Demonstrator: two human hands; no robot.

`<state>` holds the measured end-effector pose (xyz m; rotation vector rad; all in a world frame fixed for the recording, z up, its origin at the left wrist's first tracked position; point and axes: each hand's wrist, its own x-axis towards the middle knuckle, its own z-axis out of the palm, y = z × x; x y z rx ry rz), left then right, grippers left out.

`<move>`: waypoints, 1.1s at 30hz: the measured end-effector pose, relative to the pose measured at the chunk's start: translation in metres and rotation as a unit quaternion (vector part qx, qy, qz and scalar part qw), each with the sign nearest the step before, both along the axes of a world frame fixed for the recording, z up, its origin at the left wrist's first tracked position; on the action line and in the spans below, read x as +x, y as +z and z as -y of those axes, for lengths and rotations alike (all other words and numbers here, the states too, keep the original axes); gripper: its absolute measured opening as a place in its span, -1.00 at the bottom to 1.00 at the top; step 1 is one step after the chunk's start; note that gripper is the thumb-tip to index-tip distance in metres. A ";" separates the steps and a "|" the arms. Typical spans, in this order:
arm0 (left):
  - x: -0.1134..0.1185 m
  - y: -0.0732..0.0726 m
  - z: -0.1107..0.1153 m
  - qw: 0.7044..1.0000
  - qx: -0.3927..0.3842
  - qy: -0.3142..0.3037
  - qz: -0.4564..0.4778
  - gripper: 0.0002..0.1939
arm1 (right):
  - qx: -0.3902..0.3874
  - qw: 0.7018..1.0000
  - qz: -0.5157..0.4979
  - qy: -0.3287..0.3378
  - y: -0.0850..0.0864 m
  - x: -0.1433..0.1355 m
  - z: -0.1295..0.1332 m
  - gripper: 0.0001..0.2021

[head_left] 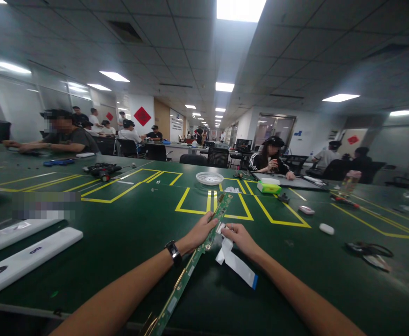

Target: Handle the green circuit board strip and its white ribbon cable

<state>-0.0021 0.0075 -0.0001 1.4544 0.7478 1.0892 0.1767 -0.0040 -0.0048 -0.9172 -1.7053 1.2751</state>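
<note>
A long, narrow green circuit board (187,271) slants up from the bottom edge to the middle of the view. My left hand (201,232), with a dark watch (173,253) at its wrist, is closed around the board near its far end. Right beside it, my right hand (240,237) pinches the end of a white flat ribbon cable (238,265) against the board's side. The cable is folded, and its loose end, tipped in blue, hangs down to the right. Whether that pinched end sits in a connector is hidden by my fingers.
Two long white cases (32,256) lie at the left. Ahead stands a white round basket (209,178), with a green-and-white packet (269,186) to its right. A white oval object (327,228) and a dark cable (369,249) lie rightward. Co-workers sit across the green table (127,242).
</note>
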 end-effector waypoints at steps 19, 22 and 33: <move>0.004 -0.003 0.001 0.993 -0.090 -0.025 0.077 -0.66 | 0.009 1.000 0.008 -0.020 -0.003 -0.002 0.001 -0.63; 0.005 -0.003 0.004 0.994 -0.083 -0.025 0.069 -0.66 | 0.005 1.000 0.002 -0.020 -0.002 -0.002 0.002 -0.64; 0.003 -0.003 0.001 0.996 -0.070 -0.008 0.054 -0.72 | 0.016 0.999 0.019 -0.031 -0.005 0.000 0.000 -0.66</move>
